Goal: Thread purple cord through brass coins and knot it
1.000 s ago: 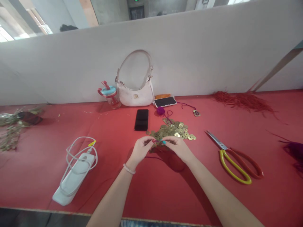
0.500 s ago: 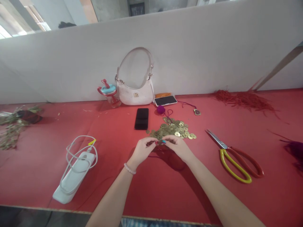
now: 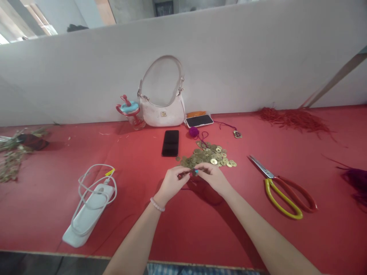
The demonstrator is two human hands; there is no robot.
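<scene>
My left hand and my right hand meet in front of the coin pile, fingertips pinched together. Between them is a small dark coin, mostly covered by the fingers. A thin purple cord trails beneath the hands on the red table. Just beyond the fingertips lies a loose heap of brass coins with holes. At the heap's far edge sits a ball of purple cord, its loose end curling onto the coins.
Scissors with yellow and red handles lie to the right. A black phone, white handbag, lidded cup and white phone stand or lie behind. A cabled white power bank is left, red shreds far right.
Both hands stay at the same spot, while the fingers shift slightly around the coin. The whole view has moved a little with the head.
</scene>
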